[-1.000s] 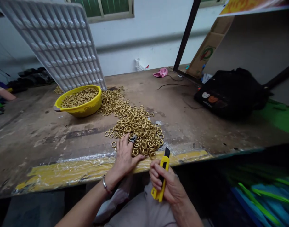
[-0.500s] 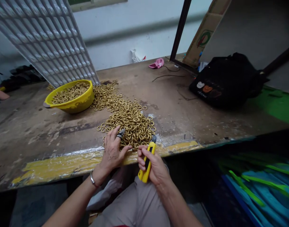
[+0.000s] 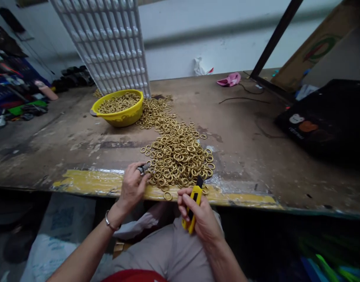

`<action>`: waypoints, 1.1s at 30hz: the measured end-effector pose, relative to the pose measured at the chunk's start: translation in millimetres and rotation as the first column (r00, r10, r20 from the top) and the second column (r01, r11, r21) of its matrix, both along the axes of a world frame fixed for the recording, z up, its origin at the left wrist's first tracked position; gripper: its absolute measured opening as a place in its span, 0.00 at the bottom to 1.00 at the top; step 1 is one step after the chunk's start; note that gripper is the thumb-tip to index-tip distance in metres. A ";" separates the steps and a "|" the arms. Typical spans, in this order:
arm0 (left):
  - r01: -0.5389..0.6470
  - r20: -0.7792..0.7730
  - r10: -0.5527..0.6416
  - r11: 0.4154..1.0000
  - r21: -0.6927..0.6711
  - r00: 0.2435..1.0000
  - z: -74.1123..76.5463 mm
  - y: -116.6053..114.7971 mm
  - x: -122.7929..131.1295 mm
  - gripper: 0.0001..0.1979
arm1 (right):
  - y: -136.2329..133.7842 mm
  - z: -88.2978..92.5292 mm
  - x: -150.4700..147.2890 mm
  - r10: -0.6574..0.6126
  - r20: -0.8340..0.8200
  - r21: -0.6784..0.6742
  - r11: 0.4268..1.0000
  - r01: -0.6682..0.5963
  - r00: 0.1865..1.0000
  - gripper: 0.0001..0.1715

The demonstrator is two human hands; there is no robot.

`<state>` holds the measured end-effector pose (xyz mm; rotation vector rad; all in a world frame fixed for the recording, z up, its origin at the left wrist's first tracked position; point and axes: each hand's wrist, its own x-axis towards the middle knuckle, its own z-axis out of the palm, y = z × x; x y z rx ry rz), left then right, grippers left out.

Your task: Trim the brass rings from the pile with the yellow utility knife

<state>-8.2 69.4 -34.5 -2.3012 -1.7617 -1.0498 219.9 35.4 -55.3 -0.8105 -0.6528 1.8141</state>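
A heap of brass-coloured rings (image 3: 180, 156) spreads over the worktable toward its front edge. My left hand (image 3: 133, 182) is at the heap's left side, thumb and forefinger apart, fingertips touching the nearest rings. A dark grey cover sits on its forefinger, and a metal bangle circles the wrist. In my right hand (image 3: 205, 215) is a yellow utility knife (image 3: 195, 199), held upright with its dark tip at the heap's front right. One loose ring (image 3: 167, 196) lies on the table edge between my hands.
A yellow basin (image 3: 121, 116) full of rings stands behind the heap, before a ribbed translucent panel (image 3: 109, 47). A pink cloth (image 3: 229, 80), a thin black cord (image 3: 241, 98) and a black bag (image 3: 330, 121) are to the right. Yellow tape (image 3: 91, 182) covers the table's front edge.
The view has swung left, so the table things sit further right. My left hand has drawn back from the heap to its left side. A ring now lies at the front edge.
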 end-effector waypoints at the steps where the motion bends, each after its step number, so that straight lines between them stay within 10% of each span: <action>1: -0.042 0.017 0.042 0.999 0.001 0.999 0.5 -7.4 -3.6 0.08 | -0.7 0.3 -0.5 0.009 0.014 0.002 1.000 -0.009 1.000 0.15; 13: 0.251 0.000 -0.255 0.950 -0.185 0.967 -33.3 -44.4 41.6 0.05 | -4.4 -7.4 -13.3 0.020 0.260 0.043 0.999 -0.032 0.965 0.17; 18: 0.304 0.350 -0.216 0.928 -0.217 0.911 -33.6 -37.5 31.2 0.11 | -5.8 -7.6 -24.7 0.033 0.346 0.046 0.998 -0.052 0.938 0.18; 22: 0.483 0.822 0.212 0.722 -0.496 0.528 -7.0 -38.4 15.3 0.11 | -8.8 8.8 -44.6 -0.037 0.413 0.053 0.998 0.017 0.910 0.19; 26: 0.788 0.858 0.508 0.495 -0.366 0.080 12.8 -39.4 1.0 0.15 | -10.1 27.6 -59.8 -0.061 0.509 0.168 0.985 -0.030 0.859 0.17; 33: 0.862 0.789 0.612 0.425 -0.275 -0.051 8.2 -54.7 -3.2 0.12 | -17.4 39.5 -63.6 0.053 0.588 0.244 0.940 -0.239 0.807 0.11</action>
